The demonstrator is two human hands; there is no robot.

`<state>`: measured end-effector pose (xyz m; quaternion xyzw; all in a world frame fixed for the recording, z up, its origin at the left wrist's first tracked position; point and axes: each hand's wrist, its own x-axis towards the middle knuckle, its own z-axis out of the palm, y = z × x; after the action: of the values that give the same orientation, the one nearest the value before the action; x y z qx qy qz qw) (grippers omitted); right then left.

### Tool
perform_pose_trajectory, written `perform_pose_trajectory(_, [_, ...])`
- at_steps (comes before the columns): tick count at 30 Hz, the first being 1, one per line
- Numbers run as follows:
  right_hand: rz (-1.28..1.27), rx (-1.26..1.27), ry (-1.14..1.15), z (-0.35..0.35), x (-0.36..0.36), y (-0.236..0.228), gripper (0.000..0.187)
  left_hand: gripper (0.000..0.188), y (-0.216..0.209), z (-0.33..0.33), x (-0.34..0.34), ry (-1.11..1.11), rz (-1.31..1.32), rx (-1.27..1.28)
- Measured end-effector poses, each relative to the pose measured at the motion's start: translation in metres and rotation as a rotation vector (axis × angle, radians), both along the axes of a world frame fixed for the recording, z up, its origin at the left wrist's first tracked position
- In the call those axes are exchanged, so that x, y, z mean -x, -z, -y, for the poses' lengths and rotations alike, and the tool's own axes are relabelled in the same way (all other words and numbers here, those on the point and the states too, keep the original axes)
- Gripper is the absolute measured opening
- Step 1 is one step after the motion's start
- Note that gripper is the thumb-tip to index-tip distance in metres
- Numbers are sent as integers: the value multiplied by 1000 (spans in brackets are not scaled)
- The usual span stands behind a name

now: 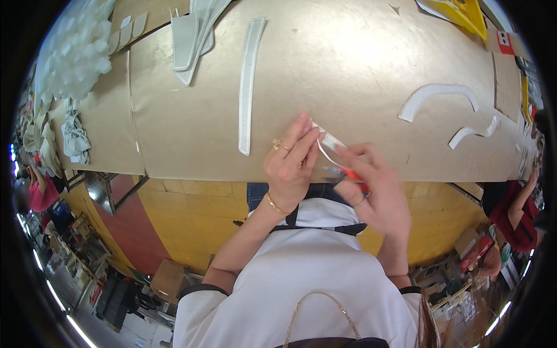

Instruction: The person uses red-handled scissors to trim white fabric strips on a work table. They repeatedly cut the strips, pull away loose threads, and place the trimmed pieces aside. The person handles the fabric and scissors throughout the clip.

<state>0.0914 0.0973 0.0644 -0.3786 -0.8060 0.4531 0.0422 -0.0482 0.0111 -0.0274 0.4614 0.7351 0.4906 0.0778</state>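
My left hand [292, 159] is closed at the table's near edge, its fingertips pinching a narrow white strip [332, 141]. A thin white band [326, 154] curls down from beside those fingers. My right hand [374, 188], smeared by motion, grips a small red-handled tool [355, 176] with a greyish tip; its exact kind is too blurred to tell. That tip points left, just below the strip and close to my left hand. Beyond my left hand, a long white stitched strip [248, 87] lies flat on the table.
On the gold-brown tabletop [348, 64] lie pale flat panels [191, 43] at the back, and a curved white piece [438, 95] and a wavy one [474, 133] at right. White fluffy stuffing [72, 52] is heaped at far left. A yellow tray [461, 14] sits back right. Other people work at both sides.
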Motion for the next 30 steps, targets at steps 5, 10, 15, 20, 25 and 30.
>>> perform_pose_trajectory(5, [83, -108, 256, -22, -7, 13, 37, 19, -3, 0, -1, 2, 69, 14])
perform_pose_trajectory(10, [-23, -369, -2, -25, 8, 35, 18, 19, -4, 1, 0, 9, 67, 39])
perform_pose_trajectory(15, [-49, -334, 9, -19, 13, 42, 18, 19, -1, 0, 0, 16, 15, 10])
perform_pose_trajectory(20, [-86, -338, 13, -18, 14, 43, 19, 19, 0, -1, 0, 15, -10, 8])
perform_pose_trajectory(25, [-104, -316, 50, -17, 14, 44, 20, 19, 0, -1, 0, 11, -1, -2])
perform_pose_trajectory(30, [-44, -327, 36, -18, 12, 41, 18, 19, 0, -1, -1, 12, -2, 10])
